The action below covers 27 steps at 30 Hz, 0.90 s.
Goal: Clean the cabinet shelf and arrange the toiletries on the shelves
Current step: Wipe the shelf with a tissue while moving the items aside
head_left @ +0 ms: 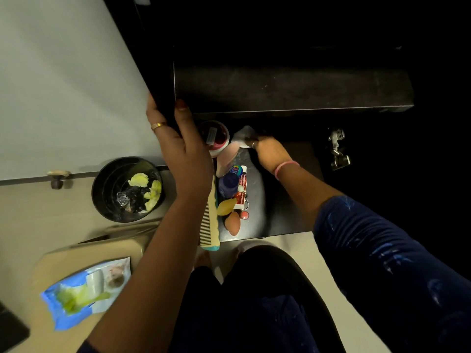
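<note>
Toiletries sit bunched along the left side of the lower cabinet shelf (285,200), nearest the comb (210,222) hanging over its front edge, then a sponge (232,223), a tube (242,189) and a red-lidded jar (213,137), likely pushed aside to bare the rest for wiping. Farther in, the right hand (270,150) is closed on a white cloth (243,136) pressed to that shelf beside the jar. The left hand (178,146), well apart from it, clamps the cabinet's side panel (163,98), probably for steadiness, below the empty upper shelf (293,87).
</note>
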Tool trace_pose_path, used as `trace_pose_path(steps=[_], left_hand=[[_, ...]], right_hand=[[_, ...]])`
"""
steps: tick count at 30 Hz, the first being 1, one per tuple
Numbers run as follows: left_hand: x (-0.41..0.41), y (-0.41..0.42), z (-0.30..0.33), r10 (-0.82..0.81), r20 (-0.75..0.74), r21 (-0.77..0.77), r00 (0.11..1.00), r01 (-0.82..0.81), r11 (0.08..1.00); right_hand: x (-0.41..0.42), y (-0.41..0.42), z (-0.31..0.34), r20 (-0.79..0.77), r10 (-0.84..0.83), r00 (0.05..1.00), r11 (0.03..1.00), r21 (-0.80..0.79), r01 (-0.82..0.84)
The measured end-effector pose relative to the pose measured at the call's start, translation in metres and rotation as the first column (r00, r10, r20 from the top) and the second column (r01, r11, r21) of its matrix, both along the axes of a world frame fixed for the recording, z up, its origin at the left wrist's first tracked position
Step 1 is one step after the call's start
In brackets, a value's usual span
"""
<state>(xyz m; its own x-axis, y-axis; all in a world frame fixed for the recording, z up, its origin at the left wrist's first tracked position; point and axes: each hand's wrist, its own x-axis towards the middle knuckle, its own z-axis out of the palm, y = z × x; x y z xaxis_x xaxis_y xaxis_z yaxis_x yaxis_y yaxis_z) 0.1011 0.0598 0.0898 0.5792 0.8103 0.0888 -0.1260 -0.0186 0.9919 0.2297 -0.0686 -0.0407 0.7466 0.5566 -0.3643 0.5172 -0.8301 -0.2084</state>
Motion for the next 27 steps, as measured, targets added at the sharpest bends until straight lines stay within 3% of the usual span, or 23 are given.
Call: trace_pose_path(steps=[3, 5, 15, 19, 21, 23, 24, 25, 27], left_hand=[[0.001, 0.0, 0.003, 0.004, -0.006, -0.006, 1.0, -0.004, 1.0], [0.002, -0.001, 0.003, 0.017, -0.015, 0.009, 1.0, -0.017, 1.0], [0.001, 0.0, 0.004, 0.008, -0.059, 0.009, 0.998, -0.008, 1.0], [0.0, 0.0, 0.006, -0.013, -0.064, 0.002, 0.998, 0.014, 1.0], [-0.001, 0.002, 0.004, -0.017, -0.063, -0.002, 0.998, 0.017, 1.0], [-0.001, 0.003, 0.002, -0.017, -0.06, 0.004, 0.998, 0.017, 1.0], [-0.001, 0.004, 0.001, -0.016, -0.059, 0.005, 0.998, 0.017, 1.0], [-0.001, 0.004, 0.001, -0.013, -0.059, 0.003, 0.998, 0.014, 1.0], [-0.001, 0.003, 0.002, -0.011, -0.056, -0.007, 0.998, 0.011, 1.0]], right_hand=[[-0.032, -0.026, -0.011, 0.032, -0.102, 0.994, 0.99, 0.099, 0.099], [-0.056, -0.046, -0.015, 0.028, -0.098, 0.995, 0.994, 0.059, 0.096], [-0.168, -0.114, -0.005, -0.088, 0.151, 0.985, 0.986, -0.053, -0.156], [-0.186, -0.129, 0.006, -0.004, 0.3, 0.954, 0.953, -0.029, -0.3], [-0.177, -0.129, 0.014, -0.062, 0.318, 0.946, 0.947, -0.04, -0.32], [-0.157, -0.121, 0.025, -0.143, 0.11, 0.984, 0.994, 0.018, -0.109], [-0.14, -0.114, 0.031, -0.094, -0.025, 0.995, 0.993, 0.113, 0.035], [-0.122, -0.105, 0.039, -0.045, -0.175, 0.984, 0.951, 0.249, 0.181], [-0.084, -0.084, 0.047, 0.046, -0.327, 0.944, 0.87, 0.405, 0.282]])
